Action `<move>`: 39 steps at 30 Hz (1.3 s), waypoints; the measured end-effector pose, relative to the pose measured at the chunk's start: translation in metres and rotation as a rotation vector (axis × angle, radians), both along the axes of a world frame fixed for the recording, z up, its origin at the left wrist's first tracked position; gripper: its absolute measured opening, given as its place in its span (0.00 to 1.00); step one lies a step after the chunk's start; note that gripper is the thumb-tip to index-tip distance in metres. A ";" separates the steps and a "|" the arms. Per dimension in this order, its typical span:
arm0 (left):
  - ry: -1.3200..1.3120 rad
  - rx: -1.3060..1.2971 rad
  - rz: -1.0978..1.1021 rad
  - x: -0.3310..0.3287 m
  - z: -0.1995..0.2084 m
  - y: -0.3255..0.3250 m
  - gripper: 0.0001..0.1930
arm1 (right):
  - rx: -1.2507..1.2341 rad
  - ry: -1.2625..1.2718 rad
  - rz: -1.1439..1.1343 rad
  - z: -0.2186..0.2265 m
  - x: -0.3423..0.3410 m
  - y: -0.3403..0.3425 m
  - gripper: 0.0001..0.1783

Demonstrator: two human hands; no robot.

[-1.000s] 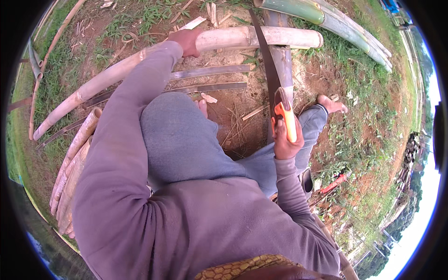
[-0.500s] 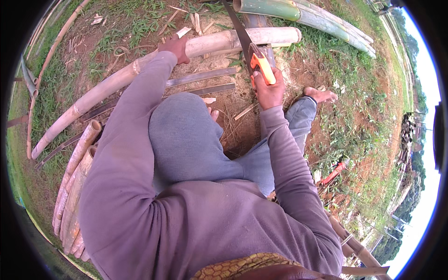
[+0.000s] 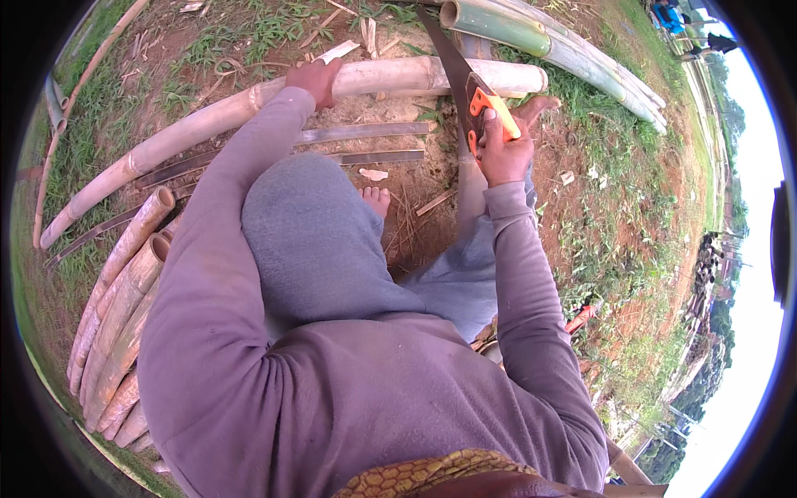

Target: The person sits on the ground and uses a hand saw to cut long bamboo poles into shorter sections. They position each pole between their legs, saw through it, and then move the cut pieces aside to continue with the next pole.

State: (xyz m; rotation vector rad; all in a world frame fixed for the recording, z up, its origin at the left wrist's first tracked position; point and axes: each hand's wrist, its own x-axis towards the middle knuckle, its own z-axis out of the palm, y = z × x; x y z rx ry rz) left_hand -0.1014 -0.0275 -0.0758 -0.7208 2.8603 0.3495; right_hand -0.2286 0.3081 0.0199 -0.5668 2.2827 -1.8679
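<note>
A long pale bamboo pole (image 3: 199,126) runs from the lower left to the upper middle. My left hand (image 3: 314,81) is closed round it, pressing from above. In my right hand (image 3: 505,155) is the orange handle of a handsaw (image 3: 452,62). The dark saw blade crosses the pole not far from its right end; whether its teeth are in a cut I cannot tell. My right foot (image 3: 535,108) is up beside that right end, on the near side.
Thick green bamboo (image 3: 498,23) lies at the upper right. Dark flat strips (image 3: 365,133) rest between the pole and my left knee. Several cut bamboo poles (image 3: 124,290) are stacked at the left. Something red (image 3: 581,319) lies in the grass at the right.
My right foot has moved up from the ground to beside the pole's right end. The saw remains across the pole in my right hand, and my left hand keeps its hold.
</note>
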 end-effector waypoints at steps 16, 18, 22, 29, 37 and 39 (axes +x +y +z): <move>0.001 -0.010 -0.045 0.001 -0.004 -0.004 0.39 | 0.065 -0.060 -0.059 0.025 0.091 0.147 0.12; 0.019 -0.046 -0.058 0.000 -0.004 -0.003 0.38 | 0.031 -0.087 -0.072 0.024 0.086 0.139 0.13; 0.002 -0.017 -0.065 -0.011 0.008 0.001 0.37 | -0.059 -0.087 -0.001 -0.007 -0.011 -0.017 0.09; -0.011 0.000 -0.040 -0.004 0.010 -0.012 0.38 | 0.028 -0.087 0.021 -0.004 0.028 0.041 0.10; -0.044 -0.001 -0.055 -0.007 0.006 -0.001 0.35 | -0.012 -0.016 -0.021 -0.031 0.018 0.029 0.08; 0.024 -0.004 -0.083 -0.012 0.002 0.002 0.35 | -0.016 0.020 0.007 -0.012 -0.029 -0.049 0.07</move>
